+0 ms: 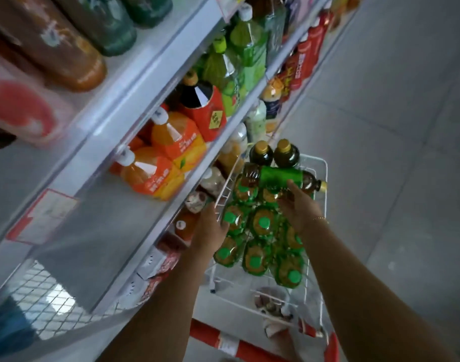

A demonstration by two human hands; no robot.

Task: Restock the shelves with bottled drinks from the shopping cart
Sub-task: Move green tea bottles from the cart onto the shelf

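Our right hand point(299, 205) grips a green-labelled bottle point(281, 176) sideways, just above the green-capped bottles point(263, 223) packed in the shopping cart point(325, 165) beneath it, while our blurred left hand point(210, 226) meets the cart's rim, whether gripping we cannot tell, so that sideways hold may slip and topple them.

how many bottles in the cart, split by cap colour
green-capped bottles: 6 plainly showing, more may be hidden
gold-capped bottles: 3, one lying in the right hand
total: 9 with caps showing
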